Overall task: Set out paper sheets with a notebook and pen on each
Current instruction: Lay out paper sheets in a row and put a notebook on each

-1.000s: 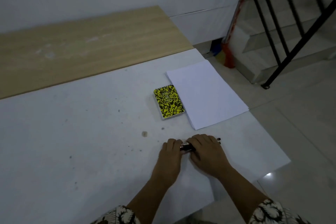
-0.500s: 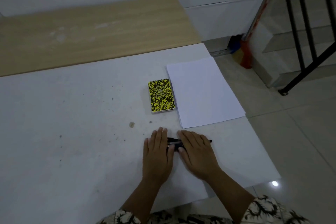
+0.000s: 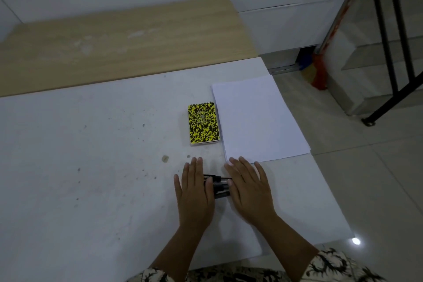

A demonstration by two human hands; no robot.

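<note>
A stack of white paper sheets point(image 3: 256, 119) lies near the right edge of the white table point(image 3: 91, 178). Just left of it sits a small stack of yellow-and-black spiral notebooks point(image 3: 203, 123). Nearer to me, a bunch of black pens point(image 3: 218, 185) lies on the table between my two hands. My left hand point(image 3: 194, 192) lies flat with straight fingers, its thumb side touching the pens. My right hand point(image 3: 248, 188) is flat too, fingers spread, covering the pens' right part, fingertips at the paper's near edge.
A light wooden board point(image 3: 123, 41) runs along the table's far side against a white wall. Right of the table are a tiled floor, a black stair railing point(image 3: 389, 36) and a red-handled broom point(image 3: 320, 68). Small specks and a crumb point(image 3: 165, 158) mark the tabletop.
Both hands went from curled round the pens to flat with straightened fingers. The camera view tilted and shifted; paper and notebooks have not moved.
</note>
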